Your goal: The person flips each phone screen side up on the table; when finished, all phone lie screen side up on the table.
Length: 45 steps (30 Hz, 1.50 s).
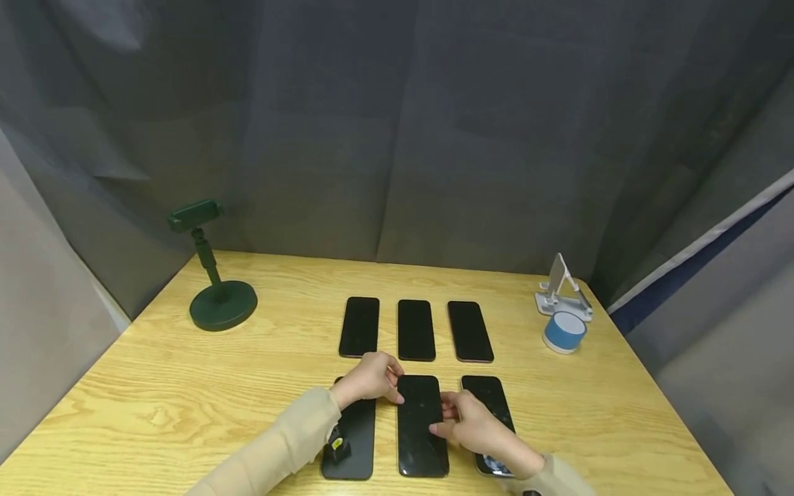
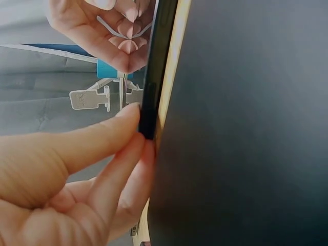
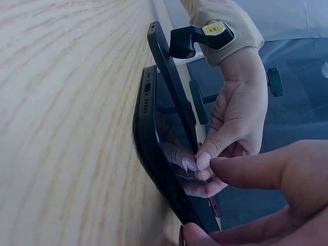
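A black smartphone (image 1: pixel 422 441) lies face up between my two hands, the middle one of the front row. My left hand (image 1: pixel 374 377) pinches its far left corner between thumb and fingers, close up in the left wrist view. My right hand (image 1: pixel 473 424) is at its right edge; in the right wrist view a fingertip touches the side and the thumb stands over the screen with a gap below. Under my left wrist lies a matte dark smartphone (image 1: pixel 356 455). Partly hidden behind my right hand is a smartphone (image 1: pixel 486 394) with a bright patch on its screen.
Farther back lie a left smartphone (image 1: pixel 360 327), a middle smartphone (image 1: pixel 416 331) and a right smartphone (image 1: pixel 470 331). A green stand (image 1: pixel 223 303) rises at the left. At the right are a white folding stand (image 1: pixel 561 293) and a blue-and-white cylinder (image 1: pixel 564 333). Grey curtains (image 1: pixel 397 138) border the wooden table (image 1: pixel 155 399).
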Available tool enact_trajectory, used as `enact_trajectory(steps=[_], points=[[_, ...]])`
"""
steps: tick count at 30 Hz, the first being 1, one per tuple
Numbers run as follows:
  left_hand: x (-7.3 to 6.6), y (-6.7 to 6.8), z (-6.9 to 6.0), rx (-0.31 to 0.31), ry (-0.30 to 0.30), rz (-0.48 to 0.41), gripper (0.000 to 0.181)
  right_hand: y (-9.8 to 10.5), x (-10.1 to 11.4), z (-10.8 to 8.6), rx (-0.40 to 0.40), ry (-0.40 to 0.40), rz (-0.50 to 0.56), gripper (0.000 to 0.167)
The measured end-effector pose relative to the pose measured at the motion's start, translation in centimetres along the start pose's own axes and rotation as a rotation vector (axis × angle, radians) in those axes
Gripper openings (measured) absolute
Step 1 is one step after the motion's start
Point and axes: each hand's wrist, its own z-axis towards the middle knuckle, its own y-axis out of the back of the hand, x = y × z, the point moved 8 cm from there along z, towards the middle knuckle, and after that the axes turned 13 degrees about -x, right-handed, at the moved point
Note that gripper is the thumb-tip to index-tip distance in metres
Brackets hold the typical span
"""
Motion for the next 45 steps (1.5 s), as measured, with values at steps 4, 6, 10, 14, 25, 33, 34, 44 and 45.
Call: enact_trajectory(steps=[4,6,10,14,25,33,34,44,45], points=[[-0.01,0.06,0.04,-0.001,-0.008,0.003,0.039,0.01,0.13,-0.06,-0.012,-0.007,-0.011,0.059],[0.08,0.02,0.06,0.0,-0.006,0.003,0.039,-0.02,0.17,-0.15,-0.018,-0.007,-0.015,0.059],[0.2,0.03,0.08,-0.003,-0.011,0.005,0.04,-0.05,0.2,-0.31,-0.026,-0.019,-0.015,0.061],[0.28,0.03,0.08,-0.003,-0.007,0.004,0.04,-0.09,0.2,-0.38,-0.025,-0.029,-0.011,0.062],[0.45,-0.03,-0.22,-0.002,0.022,0.021,0.039,-0.29,0.15,-0.45,-0.018,-0.046,-0.004,0.061],[0.42,0.08,-0.19,0.003,0.03,0.041,0.039,-0.2,0.15,-0.48,-0.018,-0.04,-0.011,0.062],[0.39,0.12,-0.18,0.005,0.03,0.043,0.039,-0.16,0.19,-0.45,-0.02,-0.037,-0.012,0.062],[0.24,0.37,-0.3,0.016,0.011,0.037,0.041,-0.07,0.0,-0.37,-0.049,-0.08,-0.007,0.063],[0.24,0.44,-0.38,0.022,0.014,0.033,0.042,-0.09,-0.03,-0.37,-0.049,-0.082,-0.004,0.063]])
